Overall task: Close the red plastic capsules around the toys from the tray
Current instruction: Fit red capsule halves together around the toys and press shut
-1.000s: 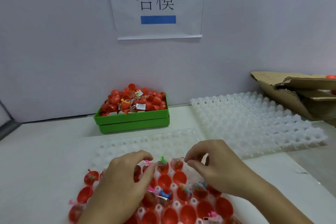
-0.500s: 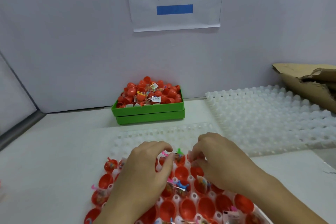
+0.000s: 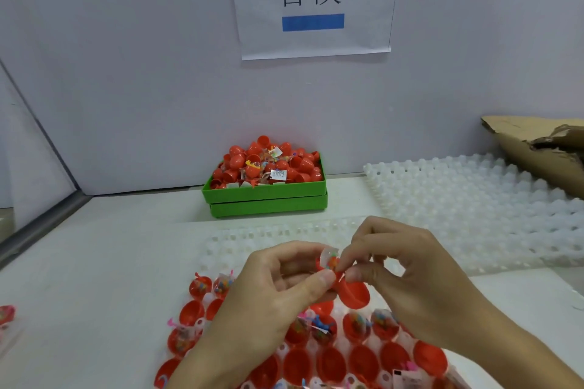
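White table (image 3: pixel 94 262): one tray (image 3: pixel 252 238) at near edge; left hand (image 3: pixel 268 297) and right hand (image 3: pixel 407 281) both pinch one open red capsule (image 3: pixel 352 292) holding one bagged toy (image 3: pixel 330 257).

The scene was evenly and softly lit from above, with faint shadows cast. The fingertips (image 3: pixel 354 275) were smeared by motion blur. Straight lines were bent near the edges by the wide lens.
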Tool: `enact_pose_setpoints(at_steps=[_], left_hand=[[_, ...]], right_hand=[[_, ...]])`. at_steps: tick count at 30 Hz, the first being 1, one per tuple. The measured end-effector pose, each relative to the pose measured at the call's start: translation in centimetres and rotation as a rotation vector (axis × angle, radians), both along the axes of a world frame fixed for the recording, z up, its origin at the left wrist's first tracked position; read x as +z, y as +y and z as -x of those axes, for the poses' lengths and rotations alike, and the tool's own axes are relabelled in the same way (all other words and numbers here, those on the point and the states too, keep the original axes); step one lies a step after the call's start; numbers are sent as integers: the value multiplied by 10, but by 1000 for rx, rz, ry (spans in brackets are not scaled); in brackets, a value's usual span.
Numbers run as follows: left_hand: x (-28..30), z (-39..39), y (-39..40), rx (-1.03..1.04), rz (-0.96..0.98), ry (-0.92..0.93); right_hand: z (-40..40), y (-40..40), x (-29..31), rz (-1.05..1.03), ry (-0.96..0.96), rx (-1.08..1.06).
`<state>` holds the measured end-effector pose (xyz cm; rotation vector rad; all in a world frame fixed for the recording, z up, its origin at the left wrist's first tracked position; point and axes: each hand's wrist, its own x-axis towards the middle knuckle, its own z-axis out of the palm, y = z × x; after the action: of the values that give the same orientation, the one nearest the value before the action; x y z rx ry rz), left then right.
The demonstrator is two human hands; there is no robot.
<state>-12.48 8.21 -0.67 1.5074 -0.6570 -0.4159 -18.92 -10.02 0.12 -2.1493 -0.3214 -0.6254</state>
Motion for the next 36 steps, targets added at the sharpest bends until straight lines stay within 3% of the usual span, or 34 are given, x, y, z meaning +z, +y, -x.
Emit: enact_pose_setpoints(at_steps=[4, 9, 16, 20, 27, 36], left_hand=[[-2, -2, -2, 102, 89, -5], [-3, -2, -3, 156, 88, -65], [-3, 3, -7, 225, -10, -181], [-4, 6, -10, 269, -21, -246], [-4, 9, -9, 272, -52, -363], [-4, 8, -9, 253, -27, -376]], right_hand=[[3, -1, -4, -184, 60, -41], [6, -4, -5, -331, 372, 68], [5, -6, -4, -411, 220, 4], [6, -3, -8, -335, 139, 35], [7, -3, -12, 82, -56, -3], [5, -5, -14, 71, -77, -11]])
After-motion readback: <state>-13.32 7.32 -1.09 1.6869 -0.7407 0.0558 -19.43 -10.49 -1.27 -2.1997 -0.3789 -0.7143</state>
